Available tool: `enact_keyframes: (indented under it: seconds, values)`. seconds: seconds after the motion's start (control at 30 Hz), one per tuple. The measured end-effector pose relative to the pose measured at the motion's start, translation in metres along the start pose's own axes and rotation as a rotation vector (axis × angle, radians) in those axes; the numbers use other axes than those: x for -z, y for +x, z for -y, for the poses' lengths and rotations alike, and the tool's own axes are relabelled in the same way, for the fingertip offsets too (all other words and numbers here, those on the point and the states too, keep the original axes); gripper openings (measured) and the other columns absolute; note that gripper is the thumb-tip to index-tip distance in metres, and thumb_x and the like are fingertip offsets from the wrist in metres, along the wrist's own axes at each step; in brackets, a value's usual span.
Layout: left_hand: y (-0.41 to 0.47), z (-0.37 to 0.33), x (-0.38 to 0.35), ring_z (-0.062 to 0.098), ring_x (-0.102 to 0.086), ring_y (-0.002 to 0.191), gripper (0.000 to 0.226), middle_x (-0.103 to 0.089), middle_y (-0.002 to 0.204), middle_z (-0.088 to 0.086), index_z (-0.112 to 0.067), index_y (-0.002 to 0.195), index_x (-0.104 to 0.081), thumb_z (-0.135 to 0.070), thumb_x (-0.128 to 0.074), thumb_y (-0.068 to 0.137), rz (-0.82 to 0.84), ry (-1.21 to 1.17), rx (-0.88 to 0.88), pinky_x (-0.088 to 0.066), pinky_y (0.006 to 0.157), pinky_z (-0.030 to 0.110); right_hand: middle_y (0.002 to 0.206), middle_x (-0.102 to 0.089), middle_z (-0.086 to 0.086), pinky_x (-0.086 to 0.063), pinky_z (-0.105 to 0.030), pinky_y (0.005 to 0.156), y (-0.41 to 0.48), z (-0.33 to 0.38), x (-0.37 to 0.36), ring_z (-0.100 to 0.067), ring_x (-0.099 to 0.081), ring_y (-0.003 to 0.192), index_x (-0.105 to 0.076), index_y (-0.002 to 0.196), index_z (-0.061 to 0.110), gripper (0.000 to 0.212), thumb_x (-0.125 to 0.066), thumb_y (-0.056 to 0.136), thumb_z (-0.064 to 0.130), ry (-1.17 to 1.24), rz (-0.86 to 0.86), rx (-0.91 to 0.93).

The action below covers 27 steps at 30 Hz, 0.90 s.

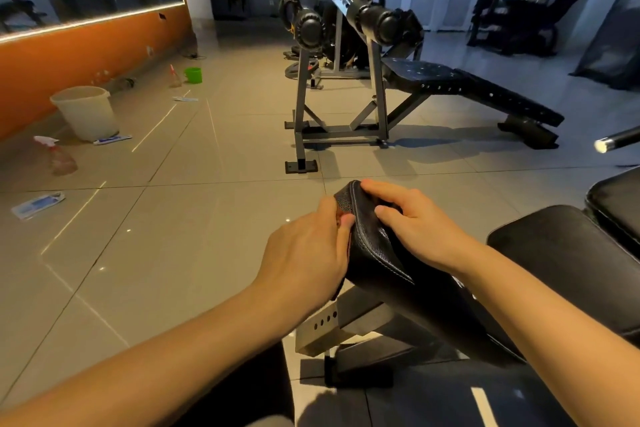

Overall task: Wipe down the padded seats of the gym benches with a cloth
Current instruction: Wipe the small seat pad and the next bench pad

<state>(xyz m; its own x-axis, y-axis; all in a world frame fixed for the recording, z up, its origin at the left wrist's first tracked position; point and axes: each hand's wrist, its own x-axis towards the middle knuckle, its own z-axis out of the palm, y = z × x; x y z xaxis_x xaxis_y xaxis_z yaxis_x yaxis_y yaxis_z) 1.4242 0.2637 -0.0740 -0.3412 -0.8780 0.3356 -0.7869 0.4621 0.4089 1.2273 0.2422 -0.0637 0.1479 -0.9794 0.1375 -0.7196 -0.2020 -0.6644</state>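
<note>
A black padded bench seat with white stitching runs from the lower right toward the centre. My left hand grips its left side near the end, thumb on the upper edge and fingertips curled against the worn side panel. Resting on top of the same end is my right hand, its fingers bent over the tip of the pad. No cloth shows clearly; whatever lies under the palms is hidden. A second pad of this bench lies to the right.
A decline bench on a grey frame with roller pads stands ahead on the tiled floor. At the left are a white bucket, a spray bottle, a green cup and flat packets. A bar end pokes in at the right.
</note>
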Motion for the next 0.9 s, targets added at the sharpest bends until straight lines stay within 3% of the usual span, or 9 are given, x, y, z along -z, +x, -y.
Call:
enact_keyframes:
  seconds: [0.07,0.2,0.3,0.37,0.43,0.57,0.77,0.9]
  values:
    - [0.025,0.005,-0.006,0.015,-0.056,0.067,0.026,-0.059,0.077,-0.008,-0.025,0.101,-0.043,-0.045,-0.027,0.109,-0.024,0.072,0.024,-0.047,0.062,0.037,0.156,-0.045,0.009,-0.030,-0.035,0.123,0.001,0.000,0.000,-0.007,-0.038,0.144,-0.043,0.153,0.024,0.050,-0.047,0.105,0.011,0.000,0.004,-0.003]
    - [0.073,0.018,-0.010,0.025,-0.054,0.074,0.030,-0.065,0.088,0.005,-0.019,0.099,-0.045,-0.042,-0.029,0.109,-0.008,0.102,0.099,-0.040,0.064,0.038,0.153,-0.050,0.008,-0.032,-0.040,0.122,0.000,0.001,-0.002,-0.008,-0.043,0.141,-0.047,0.152,0.022,0.051,-0.048,0.103,0.008,0.020,-0.008,0.010]
    - [0.031,0.015,-0.007,0.016,-0.058,0.067,0.027,-0.063,0.080,-0.006,-0.023,0.100,-0.045,-0.044,-0.030,0.108,-0.064,-0.037,-0.045,-0.049,0.062,0.039,0.155,-0.046,0.008,-0.030,-0.039,0.123,-0.002,0.000,-0.002,-0.007,-0.040,0.143,-0.045,0.153,0.022,0.050,-0.047,0.105,0.011,0.008,-0.017,0.012]
    - [-0.010,0.008,-0.003,0.007,-0.053,0.061,0.028,-0.056,0.075,-0.012,-0.027,0.101,-0.044,-0.046,-0.025,0.107,-0.067,-0.078,-0.146,-0.047,0.057,0.029,0.156,-0.045,0.008,-0.030,-0.038,0.123,-0.002,-0.002,-0.003,-0.007,-0.038,0.145,-0.044,0.154,0.023,0.050,-0.046,0.105,0.012,0.007,-0.019,0.005]
    - [-0.015,0.007,-0.005,0.010,-0.051,0.059,0.032,-0.052,0.074,-0.013,-0.026,0.100,-0.044,-0.047,-0.021,0.106,-0.109,-0.018,-0.170,-0.044,0.055,0.030,0.156,-0.045,0.008,-0.029,-0.038,0.123,-0.002,-0.002,-0.004,-0.007,-0.038,0.145,-0.043,0.153,0.023,0.049,-0.046,0.105,0.012,0.010,-0.027,0.001]
    - [0.038,0.017,-0.010,0.020,-0.057,0.064,0.031,-0.056,0.072,-0.008,-0.023,0.098,-0.043,-0.044,-0.024,0.109,-0.092,0.053,0.011,-0.048,0.061,0.039,0.155,-0.048,0.008,-0.032,-0.040,0.122,-0.001,-0.001,-0.006,-0.008,-0.041,0.143,-0.044,0.153,0.022,0.049,-0.045,0.105,0.012,0.002,-0.029,-0.009]
    - [-0.010,-0.001,-0.005,0.010,-0.047,0.059,0.020,-0.050,0.074,-0.012,-0.028,0.099,-0.035,-0.044,-0.027,0.107,-0.099,-0.008,-0.126,-0.037,0.056,0.033,0.155,-0.047,0.006,-0.032,-0.041,0.122,-0.003,0.003,-0.006,-0.010,-0.040,0.143,-0.044,0.154,0.022,0.049,-0.044,0.106,0.011,0.015,-0.033,-0.021]
    - [0.056,0.009,-0.009,0.027,-0.062,0.076,0.033,-0.060,0.082,-0.002,-0.020,0.104,-0.047,-0.044,-0.026,0.109,-0.047,0.092,0.117,-0.045,0.064,0.038,0.154,-0.048,0.008,-0.033,-0.039,0.122,-0.003,0.004,-0.007,-0.008,-0.042,0.141,-0.044,0.154,0.023,0.049,-0.044,0.106,0.012,0.017,-0.027,-0.015]
